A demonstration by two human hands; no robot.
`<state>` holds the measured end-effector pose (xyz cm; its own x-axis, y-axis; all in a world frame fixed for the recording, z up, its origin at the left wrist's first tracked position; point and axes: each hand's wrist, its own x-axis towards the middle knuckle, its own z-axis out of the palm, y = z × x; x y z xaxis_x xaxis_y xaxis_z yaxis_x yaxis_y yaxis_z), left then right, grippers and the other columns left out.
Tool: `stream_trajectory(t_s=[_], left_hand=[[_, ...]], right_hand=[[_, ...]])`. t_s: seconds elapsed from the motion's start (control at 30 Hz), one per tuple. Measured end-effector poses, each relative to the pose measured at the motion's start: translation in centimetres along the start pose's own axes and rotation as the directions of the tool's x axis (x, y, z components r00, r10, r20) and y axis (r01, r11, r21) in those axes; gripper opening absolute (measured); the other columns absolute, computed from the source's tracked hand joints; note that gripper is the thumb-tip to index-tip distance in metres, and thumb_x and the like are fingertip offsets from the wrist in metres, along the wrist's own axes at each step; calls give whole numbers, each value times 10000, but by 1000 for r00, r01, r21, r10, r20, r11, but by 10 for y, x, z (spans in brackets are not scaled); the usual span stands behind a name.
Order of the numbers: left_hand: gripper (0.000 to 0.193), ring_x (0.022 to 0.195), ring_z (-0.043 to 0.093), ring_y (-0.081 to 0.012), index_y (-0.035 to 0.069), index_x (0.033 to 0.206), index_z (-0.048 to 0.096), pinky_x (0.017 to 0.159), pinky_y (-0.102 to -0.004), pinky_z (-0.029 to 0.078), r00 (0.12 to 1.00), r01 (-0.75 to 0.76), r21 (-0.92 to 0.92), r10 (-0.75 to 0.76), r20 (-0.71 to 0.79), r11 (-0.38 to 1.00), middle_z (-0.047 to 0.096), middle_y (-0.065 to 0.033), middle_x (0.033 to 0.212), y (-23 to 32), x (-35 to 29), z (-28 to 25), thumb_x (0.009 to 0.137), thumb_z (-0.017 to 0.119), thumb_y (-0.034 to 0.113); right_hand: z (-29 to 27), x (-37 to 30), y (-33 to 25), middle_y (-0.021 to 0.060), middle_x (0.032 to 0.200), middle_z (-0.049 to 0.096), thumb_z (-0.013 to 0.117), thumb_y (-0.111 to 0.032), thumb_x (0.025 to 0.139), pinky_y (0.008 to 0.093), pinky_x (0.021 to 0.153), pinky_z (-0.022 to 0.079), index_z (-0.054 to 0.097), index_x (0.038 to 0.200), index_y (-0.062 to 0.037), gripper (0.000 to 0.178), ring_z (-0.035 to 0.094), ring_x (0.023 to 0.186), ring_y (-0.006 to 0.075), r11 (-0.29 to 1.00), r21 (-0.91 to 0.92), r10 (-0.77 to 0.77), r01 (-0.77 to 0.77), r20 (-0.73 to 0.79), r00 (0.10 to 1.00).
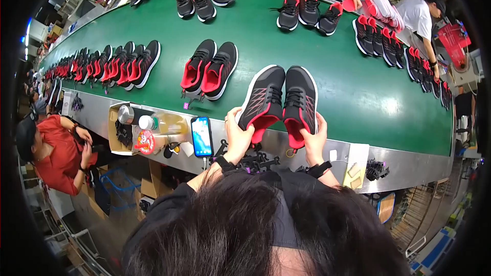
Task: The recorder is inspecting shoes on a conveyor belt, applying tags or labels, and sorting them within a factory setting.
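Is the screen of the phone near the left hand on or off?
On: the phone screen is lit, glowing blue and white.

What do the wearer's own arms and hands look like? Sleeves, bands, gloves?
No gloves on the left hand or right hand. Each wrist wears a black band: left wristband, right wristband. The left forearm is bare up to a dark sleeve; the right sleeve is mostly hidden.

Lit smartphone [202,137], cardboard box [112,130], flask [134,115], capped bottle [171,124]
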<state>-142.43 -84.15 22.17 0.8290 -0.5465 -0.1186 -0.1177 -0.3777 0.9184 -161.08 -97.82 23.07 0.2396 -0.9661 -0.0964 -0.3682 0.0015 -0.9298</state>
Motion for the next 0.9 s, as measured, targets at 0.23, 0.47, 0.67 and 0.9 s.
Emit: stream_trajectory(t_s=[0.23, 0.47, 0.67, 0.9], left_hand=[[576, 1262, 389, -244, 71, 1371, 330, 1004, -446, 331, 784, 589, -497, -301, 543, 637, 408, -130, 1370, 4, 70, 6, 885, 595, 230], [570, 1306, 318, -268, 99, 1425, 248, 1049, -534, 265, 558, 704, -175, -384, 735, 689, 262, -141, 1459, -69, 109, -10, 902, 477, 115], [526, 1133, 517, -280, -7, 1298, 374, 919, -401, 463, 452, 844, -99, -598, 662, 528, 461, -209, 1284, -81, 97, -14, 900, 586, 264], [357, 980, 624, -223, 1, 1058, 560, 874, -326, 480, 469, 829, -198, -459, 755, 522, 645, -124, 1040, -90, 94, -15, 865, 641, 291]], right_hand=[[36, 68, 7, 117, 1436, 332, 521, -353, 933, 386, 1075, 257, 223, 1428, -46, 655, 315, 1314, 232, 653, 528, 116, -543, 639, 761], [64, 57, 78, 89, 864, 644, 494, -149, 866, 326, 680, 514, 609, 914, -5, 191, 623, 777, 204, 745, -307, 666, -591, 312, 677], [115, -62, 34, 90, 877, 593, 765, -242, 650, 387, 775, 404, 582, 837, -89, 303, 547, 912, 274, 582, -516, -34, 628, 756, 653], [106, -60, 28, 74, 804, 592, 754, -220, 653, 391, 734, 412, 568, 822, -94, 281, 545, 853, 276, 581, -456, -115, 674, 774, 623]])
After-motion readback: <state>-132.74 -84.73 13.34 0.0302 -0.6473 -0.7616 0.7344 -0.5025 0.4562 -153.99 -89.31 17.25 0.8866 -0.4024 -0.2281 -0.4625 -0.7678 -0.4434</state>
